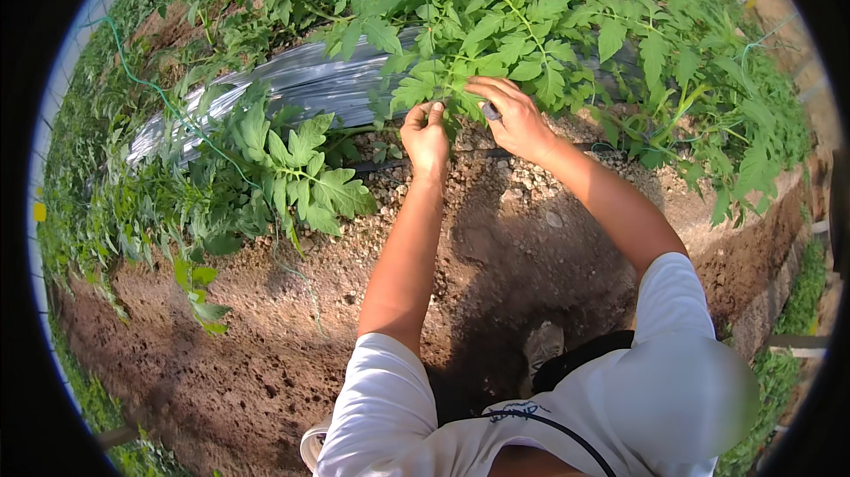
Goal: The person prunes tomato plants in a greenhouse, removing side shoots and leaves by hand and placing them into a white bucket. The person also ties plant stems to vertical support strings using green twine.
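My left hand (427,135) is at the foot of a leafy tomato plant (491,45), thumb and forefinger pinched together near its stem; whether something thin is between them cannot be told. Close by on the right, my right hand (514,118) has its fingers among the leaves, with a small dark object (491,111) lying against the fingers, perhaps a tool's end or a finger covering. A thin dark string (428,9) runs up from the plant above my left hand. The stem between the hands is mostly hidden by leaves.
Silvery plastic mulch (319,79) covers the bed behind, beside a black irrigation pipe (481,154). A green twine (156,89) trails over tomato plants at left. More tomato foliage (750,118) stands at right. A white container (311,447) is low by my left sleeve.
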Motion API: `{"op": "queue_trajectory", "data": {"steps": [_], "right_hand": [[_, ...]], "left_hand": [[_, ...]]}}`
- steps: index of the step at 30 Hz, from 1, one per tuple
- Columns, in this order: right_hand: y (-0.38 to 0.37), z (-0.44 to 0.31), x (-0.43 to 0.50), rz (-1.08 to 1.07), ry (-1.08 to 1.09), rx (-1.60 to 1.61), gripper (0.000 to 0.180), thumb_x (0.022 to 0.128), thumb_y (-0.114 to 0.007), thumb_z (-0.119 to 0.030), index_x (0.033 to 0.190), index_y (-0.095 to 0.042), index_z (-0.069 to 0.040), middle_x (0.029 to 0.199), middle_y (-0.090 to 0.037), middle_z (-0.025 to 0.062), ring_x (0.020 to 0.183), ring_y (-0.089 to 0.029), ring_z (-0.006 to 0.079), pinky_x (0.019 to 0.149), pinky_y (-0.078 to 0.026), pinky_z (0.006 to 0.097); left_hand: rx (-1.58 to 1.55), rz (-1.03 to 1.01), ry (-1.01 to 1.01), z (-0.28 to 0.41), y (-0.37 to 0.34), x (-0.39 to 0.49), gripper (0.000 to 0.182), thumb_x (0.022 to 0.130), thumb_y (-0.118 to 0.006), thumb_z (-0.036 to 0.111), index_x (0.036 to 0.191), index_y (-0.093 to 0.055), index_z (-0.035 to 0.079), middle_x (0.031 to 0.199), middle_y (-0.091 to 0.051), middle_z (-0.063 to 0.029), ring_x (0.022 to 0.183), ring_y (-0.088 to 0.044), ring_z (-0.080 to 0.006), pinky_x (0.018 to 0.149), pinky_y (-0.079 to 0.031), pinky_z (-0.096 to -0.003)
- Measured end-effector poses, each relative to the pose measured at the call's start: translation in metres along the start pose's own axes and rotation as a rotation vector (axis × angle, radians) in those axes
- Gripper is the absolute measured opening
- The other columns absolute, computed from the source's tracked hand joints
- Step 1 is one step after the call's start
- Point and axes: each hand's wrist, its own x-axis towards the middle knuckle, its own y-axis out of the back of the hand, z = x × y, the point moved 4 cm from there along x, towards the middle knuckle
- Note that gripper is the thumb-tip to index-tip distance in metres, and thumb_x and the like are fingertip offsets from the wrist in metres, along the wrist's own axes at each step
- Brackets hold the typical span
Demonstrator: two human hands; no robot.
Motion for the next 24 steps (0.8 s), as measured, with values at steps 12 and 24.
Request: {"op": "queue_trajectory", "data": {"steps": [12, 24], "right_hand": [[-0.055, 0.197, 0.111, 0.805, -0.875, 0.571, 0.018, 0.081, -0.060, -0.017, 0.091, -0.059, -0.002, 0.083, -0.065, 0.0121, 0.071, -0.061, 0.0263, 0.068, -0.046, 0.0346], [0.003, 0.173, 0.133, 1.103, -0.786, 1.118, 0.007, 0.078, -0.061, 0.002, 0.085, -0.058, 0.001, 0.077, -0.058, 0.0053, 0.059, -0.052, 0.0178, 0.056, -0.045, 0.0311]], "left_hand": [[0.184, 0.094, -0.213, 0.003, 0.016, -0.009, 0.011, 0.085, -0.062, 0.008, 0.087, -0.066, -0.001, 0.122, -0.050, -0.0181, 0.117, -0.046, -0.0262, 0.096, -0.036, -0.0358], [0.151, 0.192, -0.297, 0.018, 0.056, -0.009, 0.014, 0.089, -0.059, 0.012, 0.090, -0.065, -0.001, 0.114, -0.053, -0.0094, 0.084, -0.057, -0.0147, 0.077, -0.046, -0.0285]]}}
